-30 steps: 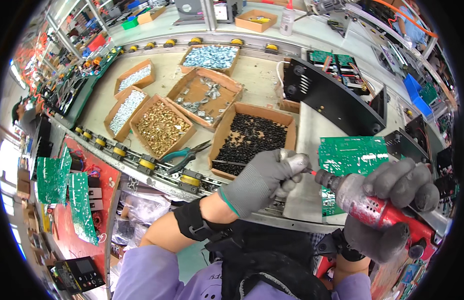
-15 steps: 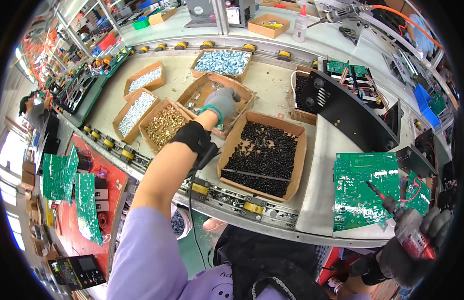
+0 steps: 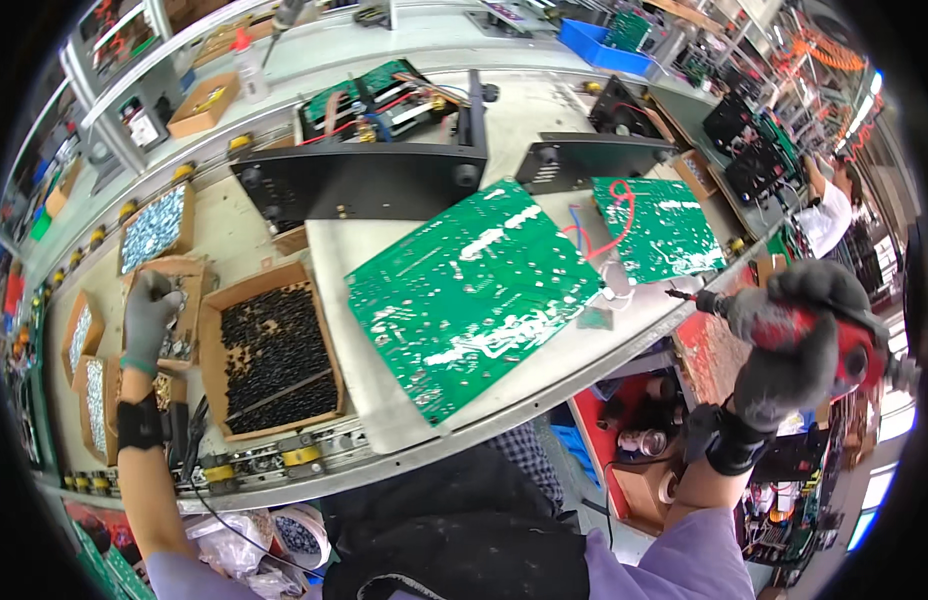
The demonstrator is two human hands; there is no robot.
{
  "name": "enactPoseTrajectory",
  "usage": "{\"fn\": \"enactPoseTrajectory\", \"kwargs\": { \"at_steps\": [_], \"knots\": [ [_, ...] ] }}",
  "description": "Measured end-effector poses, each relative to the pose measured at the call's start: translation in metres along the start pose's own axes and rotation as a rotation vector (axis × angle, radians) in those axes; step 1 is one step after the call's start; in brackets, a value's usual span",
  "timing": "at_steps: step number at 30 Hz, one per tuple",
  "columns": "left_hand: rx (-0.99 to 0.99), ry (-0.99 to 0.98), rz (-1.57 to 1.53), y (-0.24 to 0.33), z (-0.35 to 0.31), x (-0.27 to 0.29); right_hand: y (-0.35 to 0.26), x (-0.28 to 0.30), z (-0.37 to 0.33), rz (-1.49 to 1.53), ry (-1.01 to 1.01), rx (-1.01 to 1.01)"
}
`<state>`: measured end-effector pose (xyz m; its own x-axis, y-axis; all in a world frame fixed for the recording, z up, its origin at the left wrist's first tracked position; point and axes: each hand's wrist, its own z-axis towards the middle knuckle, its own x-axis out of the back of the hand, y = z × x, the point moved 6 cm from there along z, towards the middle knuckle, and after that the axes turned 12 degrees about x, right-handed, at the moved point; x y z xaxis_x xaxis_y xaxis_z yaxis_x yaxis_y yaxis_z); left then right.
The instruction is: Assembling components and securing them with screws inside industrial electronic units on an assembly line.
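Note:
My left hand (image 3: 152, 318), in a grey glove, is at a cardboard box (image 3: 192, 268) of small metal parts at the left. Its fingers are curled together; whatever they hold is hidden. My right hand (image 3: 784, 380), in a dark grey glove, grips a red power screwdriver (image 3: 852, 362) off the right of the bench, its bit (image 3: 681, 295) pointing left. Between my hands lie a large green circuit board (image 3: 464, 300) and, beyond its right corner, a second green board (image 3: 664, 240) with red wires. Another cardboard box (image 3: 331, 345), full of black screws, stands right of my left hand.
Black metal panels (image 3: 364, 185) stand behind the boards, one beside an electronics assembly (image 3: 384, 95). More boxes of small parts, one with bluish pieces (image 3: 159, 228), sit at the left. A roller rail (image 3: 304, 455) runs along the front edge. A person (image 3: 824, 220) works at the far right.
The view has swung to the right, bringing the boards to the middle. My right hand with the screwdriver is raised higher in view. My left hand stays at the box of metal parts.

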<state>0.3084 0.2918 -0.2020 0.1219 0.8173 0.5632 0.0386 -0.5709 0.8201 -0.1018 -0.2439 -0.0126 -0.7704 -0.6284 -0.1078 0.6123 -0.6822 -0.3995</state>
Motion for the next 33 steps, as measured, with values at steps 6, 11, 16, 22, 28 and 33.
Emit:
{"fn": "enactPoseTrajectory", "kwargs": {
  "at_steps": [6,11,16,22,28,33],
  "knots": [
    [-0.222,-0.165,-0.274,0.165,-0.152,-0.079,0.066,0.013,0.003,0.098,-0.039,-0.131],
    [-0.394,-0.832,-0.184,0.241,-0.264,-0.222,0.100,0.010,-0.004,0.170,-0.081,-0.218],
    [-0.044,-1.204,-0.353,0.248,-0.296,-0.356,0.112,0.004,-0.009,0.220,-0.168,-0.227],
    [0.180,-1.247,-0.509,0.246,-0.297,-0.435,0.121,-0.006,-0.009,0.263,-0.232,-0.265],
    [0.542,-1.182,-0.673,0.233,-0.283,-0.458,0.121,-0.017,-0.011,0.204,-0.265,-0.297],
    [0.610,-1.235,-0.803,0.236,-0.284,-0.465,0.121,-0.022,-0.007,0.100,-0.332,-0.287]
  ]
}}
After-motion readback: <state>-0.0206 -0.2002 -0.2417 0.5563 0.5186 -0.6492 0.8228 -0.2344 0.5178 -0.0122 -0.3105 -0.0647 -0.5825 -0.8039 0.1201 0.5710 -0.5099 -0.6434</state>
